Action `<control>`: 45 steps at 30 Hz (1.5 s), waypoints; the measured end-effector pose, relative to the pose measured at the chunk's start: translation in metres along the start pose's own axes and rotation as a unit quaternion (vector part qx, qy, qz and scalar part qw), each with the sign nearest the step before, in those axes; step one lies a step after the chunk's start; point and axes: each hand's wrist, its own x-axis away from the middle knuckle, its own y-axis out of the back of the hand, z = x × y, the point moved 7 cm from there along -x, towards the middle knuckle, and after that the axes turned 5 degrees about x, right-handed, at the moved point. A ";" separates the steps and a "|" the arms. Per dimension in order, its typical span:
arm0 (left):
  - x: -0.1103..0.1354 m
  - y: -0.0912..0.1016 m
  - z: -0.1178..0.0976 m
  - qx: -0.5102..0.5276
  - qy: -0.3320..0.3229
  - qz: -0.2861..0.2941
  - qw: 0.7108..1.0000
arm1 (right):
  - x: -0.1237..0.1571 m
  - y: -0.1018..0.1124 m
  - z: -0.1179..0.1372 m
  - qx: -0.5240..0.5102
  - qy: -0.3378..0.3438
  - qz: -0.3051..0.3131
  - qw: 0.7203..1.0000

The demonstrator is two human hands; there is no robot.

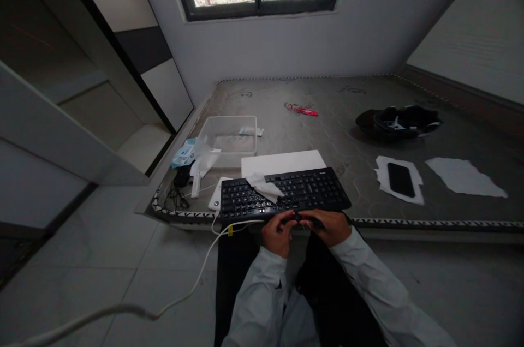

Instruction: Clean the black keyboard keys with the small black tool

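Observation:
A black keyboard [311,187] lies along the front edge of the mattress. On its keys rests a crumpled white tissue [264,187]. Just in front of the keyboard, my left hand [277,233] and my right hand [331,227] meet above my lap with fingers closed. Between their fingertips is a small black piece [297,216], too small and dark to name. Another dark shape under my right fingers cannot be made out. A white sheet or board [286,161] lies behind the keyboard, partly covered by it.
Left of the keyboard are a clear plastic bin [229,159], a blue packet [184,153], black cables [177,197] and a white device [216,194]. A white cable [204,259] crosses the floor side. To the right lie a phone [401,179] on tissue, another tissue [466,177] and a black cap [397,122].

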 end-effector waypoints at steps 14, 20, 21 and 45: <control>-0.009 -0.005 0.008 -0.047 0.011 -0.010 0.999 | -0.011 0.000 -0.018 0.045 -0.020 0.015 0.999; -0.013 -0.001 -0.003 -0.127 -0.083 -0.022 0.988 | -0.018 -0.001 -0.030 0.118 -0.062 0.011 0.991; -0.013 -0.002 -0.004 -0.129 -0.090 -0.016 0.987 | -0.019 -0.002 -0.030 0.124 -0.062 0.012 0.990; -0.010 -0.006 -0.004 -0.168 -0.090 0.003 0.982 | -0.022 -0.009 -0.027 0.212 -0.018 0.022 0.977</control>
